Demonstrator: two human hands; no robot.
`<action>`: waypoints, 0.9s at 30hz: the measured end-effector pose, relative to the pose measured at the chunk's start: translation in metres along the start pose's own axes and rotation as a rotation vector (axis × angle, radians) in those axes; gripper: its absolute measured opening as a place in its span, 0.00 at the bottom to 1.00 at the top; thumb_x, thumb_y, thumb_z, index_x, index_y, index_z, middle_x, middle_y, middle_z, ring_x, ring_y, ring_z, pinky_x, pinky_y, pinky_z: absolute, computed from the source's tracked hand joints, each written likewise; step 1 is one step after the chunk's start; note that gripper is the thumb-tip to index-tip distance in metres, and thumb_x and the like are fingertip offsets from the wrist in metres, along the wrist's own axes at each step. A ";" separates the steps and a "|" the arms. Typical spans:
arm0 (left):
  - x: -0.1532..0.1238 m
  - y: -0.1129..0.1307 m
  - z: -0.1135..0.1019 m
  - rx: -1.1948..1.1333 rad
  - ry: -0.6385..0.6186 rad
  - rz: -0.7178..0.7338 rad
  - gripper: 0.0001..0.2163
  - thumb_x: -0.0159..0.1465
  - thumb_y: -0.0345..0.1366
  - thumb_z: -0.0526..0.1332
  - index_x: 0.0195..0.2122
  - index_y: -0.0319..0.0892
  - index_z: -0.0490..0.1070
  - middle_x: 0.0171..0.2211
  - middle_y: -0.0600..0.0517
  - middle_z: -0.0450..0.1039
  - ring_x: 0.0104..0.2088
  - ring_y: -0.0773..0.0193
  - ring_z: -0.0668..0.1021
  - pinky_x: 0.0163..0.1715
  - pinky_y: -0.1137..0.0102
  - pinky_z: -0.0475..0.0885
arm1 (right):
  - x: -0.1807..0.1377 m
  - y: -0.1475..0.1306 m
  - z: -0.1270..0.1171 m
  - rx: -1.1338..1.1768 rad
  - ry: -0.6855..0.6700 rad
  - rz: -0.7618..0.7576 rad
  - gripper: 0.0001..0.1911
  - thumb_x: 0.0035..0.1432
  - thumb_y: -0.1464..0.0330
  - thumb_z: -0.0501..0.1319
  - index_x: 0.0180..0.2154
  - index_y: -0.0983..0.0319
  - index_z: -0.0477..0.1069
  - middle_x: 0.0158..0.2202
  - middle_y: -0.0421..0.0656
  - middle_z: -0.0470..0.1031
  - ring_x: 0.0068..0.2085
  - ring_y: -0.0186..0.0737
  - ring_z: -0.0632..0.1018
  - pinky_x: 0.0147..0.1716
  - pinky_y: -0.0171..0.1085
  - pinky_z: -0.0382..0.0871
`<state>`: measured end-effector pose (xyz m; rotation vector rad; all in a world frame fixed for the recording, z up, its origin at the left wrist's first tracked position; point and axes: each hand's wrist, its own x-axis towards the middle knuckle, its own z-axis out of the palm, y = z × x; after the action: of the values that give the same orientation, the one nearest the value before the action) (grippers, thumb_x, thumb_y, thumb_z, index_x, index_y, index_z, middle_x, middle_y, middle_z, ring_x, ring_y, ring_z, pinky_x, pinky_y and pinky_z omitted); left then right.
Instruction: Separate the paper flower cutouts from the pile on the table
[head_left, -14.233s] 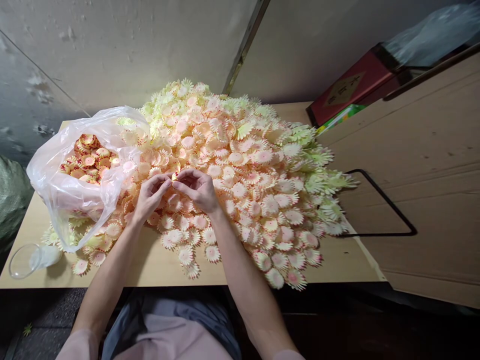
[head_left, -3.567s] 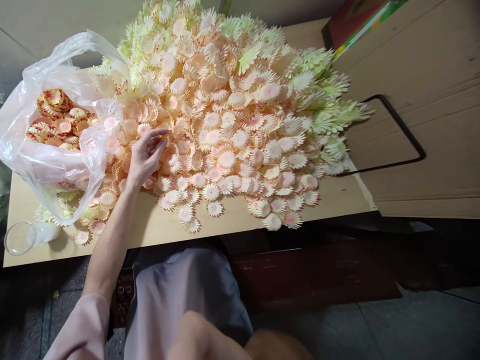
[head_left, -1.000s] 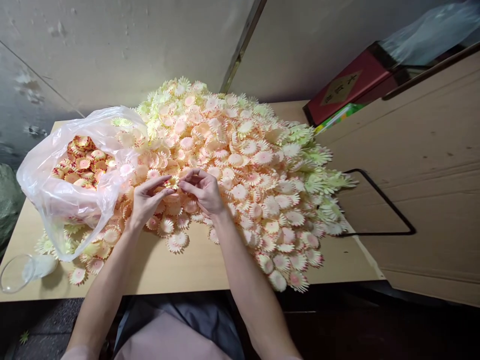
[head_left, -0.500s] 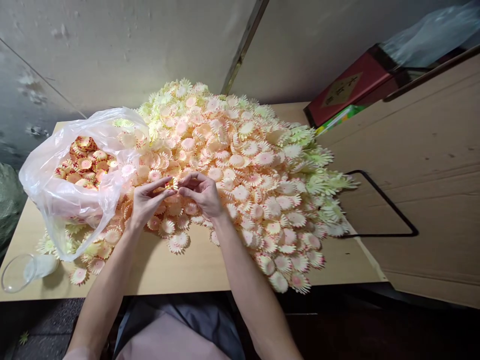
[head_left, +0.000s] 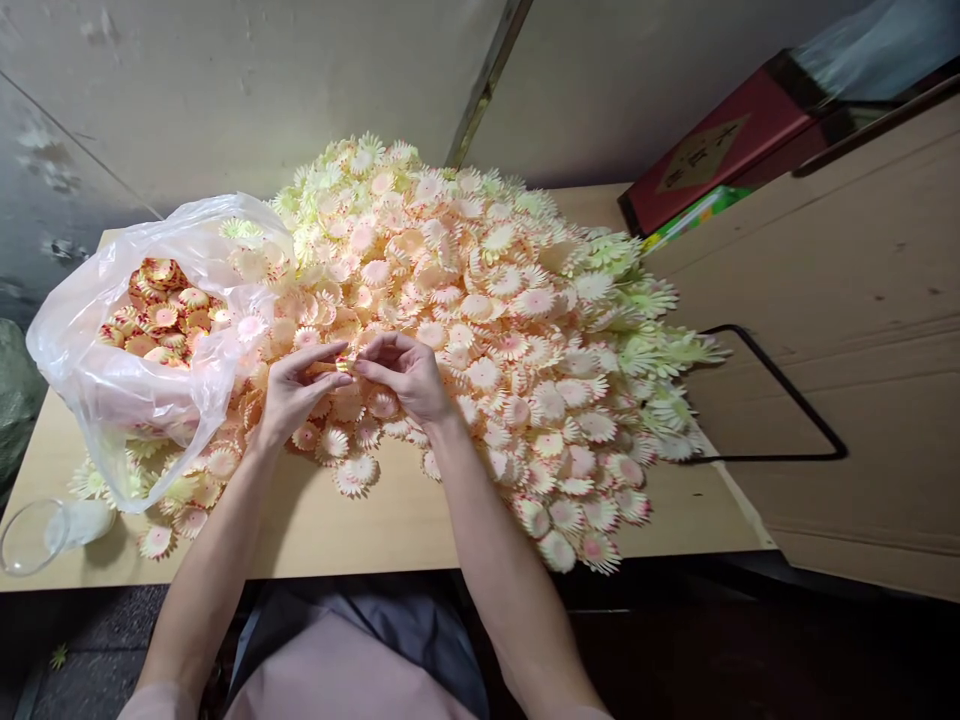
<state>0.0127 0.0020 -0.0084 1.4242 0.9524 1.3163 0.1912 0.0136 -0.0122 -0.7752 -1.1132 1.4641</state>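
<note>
A big heap of cream and pink fabric flower heads [head_left: 487,300] covers the wooden table [head_left: 390,525]. My left hand [head_left: 296,390] and my right hand [head_left: 409,375] meet over the heap's near edge. Their fingertips pinch a small flower piece [head_left: 343,365] between them. A clear plastic bag [head_left: 142,340] to the left of my left hand holds several red-and-yellow flower centres [head_left: 161,315].
A clear cup [head_left: 37,530] lies on its side at the table's front left corner. A red box [head_left: 712,150] sits at the back right. A brown board [head_left: 862,330] with a black wire frame [head_left: 780,400] flanks the table's right edge.
Both hands stay together over the heap, working the small piece; the view has tilted slightly. Earlier, 3.6 s ago, only my left hand rested on the flowers.
</note>
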 end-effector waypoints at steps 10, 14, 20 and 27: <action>-0.004 0.004 0.008 0.010 0.015 -0.103 0.20 0.59 0.43 0.68 0.52 0.42 0.76 0.43 0.47 0.82 0.40 0.57 0.84 0.41 0.66 0.82 | 0.001 0.001 0.004 0.002 0.037 0.029 0.19 0.40 0.61 0.76 0.30 0.59 0.72 0.28 0.35 0.75 0.32 0.32 0.77 0.36 0.34 0.75; -0.003 0.003 0.008 0.033 0.027 -0.110 0.20 0.60 0.43 0.68 0.52 0.42 0.76 0.44 0.48 0.81 0.39 0.59 0.84 0.41 0.67 0.81 | 0.000 0.001 0.004 -0.008 0.029 0.026 0.16 0.42 0.61 0.75 0.31 0.60 0.74 0.28 0.37 0.77 0.32 0.33 0.79 0.37 0.35 0.76; -0.003 0.004 0.007 0.005 0.016 -0.127 0.22 0.59 0.44 0.68 0.54 0.42 0.75 0.44 0.48 0.82 0.40 0.57 0.84 0.42 0.65 0.81 | -0.001 -0.002 0.002 -0.001 0.014 0.036 0.15 0.42 0.64 0.75 0.32 0.60 0.75 0.30 0.38 0.80 0.33 0.35 0.80 0.38 0.35 0.77; -0.002 0.005 0.008 0.013 0.019 -0.130 0.23 0.59 0.45 0.68 0.53 0.40 0.75 0.42 0.48 0.82 0.40 0.57 0.83 0.43 0.66 0.80 | -0.001 -0.001 0.002 0.026 0.004 0.068 0.17 0.39 0.66 0.77 0.33 0.60 0.75 0.32 0.39 0.81 0.35 0.36 0.82 0.40 0.37 0.79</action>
<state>0.0198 -0.0026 -0.0037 1.3384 1.0505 1.2317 0.1902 0.0123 -0.0108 -0.8045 -1.0722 1.5300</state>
